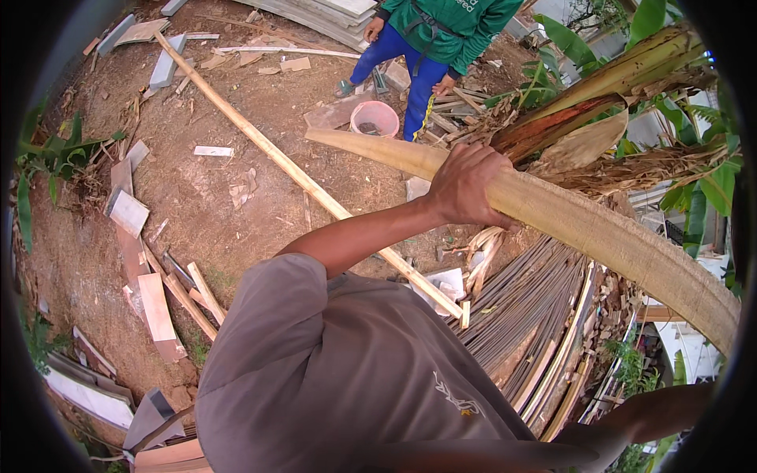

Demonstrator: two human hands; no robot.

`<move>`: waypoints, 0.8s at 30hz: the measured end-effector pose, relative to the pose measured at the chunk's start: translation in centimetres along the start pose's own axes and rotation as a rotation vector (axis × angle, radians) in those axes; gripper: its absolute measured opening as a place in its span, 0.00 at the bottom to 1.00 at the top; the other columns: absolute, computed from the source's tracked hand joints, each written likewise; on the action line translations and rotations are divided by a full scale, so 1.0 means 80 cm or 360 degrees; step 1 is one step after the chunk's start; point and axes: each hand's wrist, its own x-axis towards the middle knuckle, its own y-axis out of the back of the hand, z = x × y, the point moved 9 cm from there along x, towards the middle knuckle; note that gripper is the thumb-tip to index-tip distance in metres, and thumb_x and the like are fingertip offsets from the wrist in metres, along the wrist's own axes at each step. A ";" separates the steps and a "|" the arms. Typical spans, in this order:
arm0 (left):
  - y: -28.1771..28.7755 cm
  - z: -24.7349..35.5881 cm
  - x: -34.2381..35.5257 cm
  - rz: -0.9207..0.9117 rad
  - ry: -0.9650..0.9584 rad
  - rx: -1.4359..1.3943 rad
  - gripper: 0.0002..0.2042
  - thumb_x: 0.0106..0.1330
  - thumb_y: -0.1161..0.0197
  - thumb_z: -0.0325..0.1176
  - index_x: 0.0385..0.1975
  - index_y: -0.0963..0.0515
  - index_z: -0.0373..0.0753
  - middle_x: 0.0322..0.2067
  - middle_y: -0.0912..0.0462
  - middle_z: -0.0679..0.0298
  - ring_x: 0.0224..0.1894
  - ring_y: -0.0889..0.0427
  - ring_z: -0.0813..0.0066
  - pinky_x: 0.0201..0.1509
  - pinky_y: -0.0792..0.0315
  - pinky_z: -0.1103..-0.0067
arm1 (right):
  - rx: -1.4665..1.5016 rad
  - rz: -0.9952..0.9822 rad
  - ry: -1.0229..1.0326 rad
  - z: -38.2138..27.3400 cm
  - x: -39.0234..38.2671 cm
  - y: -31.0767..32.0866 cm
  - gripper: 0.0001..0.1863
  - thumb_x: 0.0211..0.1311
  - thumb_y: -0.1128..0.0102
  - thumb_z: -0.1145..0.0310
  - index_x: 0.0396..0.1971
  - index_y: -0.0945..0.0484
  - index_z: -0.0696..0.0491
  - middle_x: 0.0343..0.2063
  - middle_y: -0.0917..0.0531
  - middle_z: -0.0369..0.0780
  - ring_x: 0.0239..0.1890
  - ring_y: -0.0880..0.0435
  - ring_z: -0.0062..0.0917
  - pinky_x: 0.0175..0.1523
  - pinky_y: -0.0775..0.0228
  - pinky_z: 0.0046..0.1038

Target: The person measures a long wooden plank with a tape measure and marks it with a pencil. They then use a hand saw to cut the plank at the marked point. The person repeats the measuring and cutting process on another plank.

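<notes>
- My left hand holds a long sawn plank. The plank runs from near the pink bucket at the top out to the dark right rim of my view.
- The left fingers are bent and pressed around the plank. Most go over the top edge, and what looks like the thumb sits by the lower edge.
- I think the hand grips partway along, not at the tip, so the long wood won't tip so much. The plank seems to be up off the dirt ground, and it crosses in front of a banana stem.
- My left arm reaches across my front, from the grey sleeve on the left up to the right. The elbow is only a little bent, and the back of the hand shows.
- My right arm goes low and out to the right. Its hand is lost past the rim, so I cannot tell what those fingers do.
- A thin wooden pole lies slanted, passing behind my left arm. Dark thin rods lie side by side below the plank, maybe kept in one pile to stay neat.
- Another person in green and blue stands just past the bucket.
</notes>
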 end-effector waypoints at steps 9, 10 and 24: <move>-0.121 -0.010 -0.049 -0.0123 0.0182 -0.0275 0.45 0.33 0.20 0.68 0.45 0.25 0.37 0.38 0.23 0.57 0.46 0.23 0.55 0.53 0.34 0.63 | -0.0306 -0.0122 0.0034 -0.029 0.004 -0.029 0.54 0.58 0.38 0.40 0.73 0.49 0.62 0.60 0.30 0.52 0.62 0.25 0.43 0.70 0.33 0.45; -0.132 -0.009 -0.055 -0.0130 0.0185 -0.0293 0.46 0.33 0.19 0.67 0.45 0.25 0.37 0.39 0.22 0.56 0.46 0.23 0.54 0.53 0.33 0.63 | -0.0330 -0.0141 0.0043 -0.031 0.002 -0.038 0.54 0.58 0.38 0.40 0.73 0.49 0.61 0.60 0.30 0.52 0.62 0.25 0.43 0.70 0.33 0.45; -0.188 -0.080 -0.025 -0.1109 0.0340 -0.0823 0.66 0.45 0.26 0.70 0.77 0.60 0.45 0.69 0.36 0.45 0.71 0.35 0.47 0.74 0.42 0.61 | -0.0508 -0.0556 0.0183 -0.021 -0.042 -0.286 0.58 0.56 0.40 0.33 0.73 0.49 0.60 0.64 0.32 0.54 0.64 0.27 0.44 0.70 0.33 0.45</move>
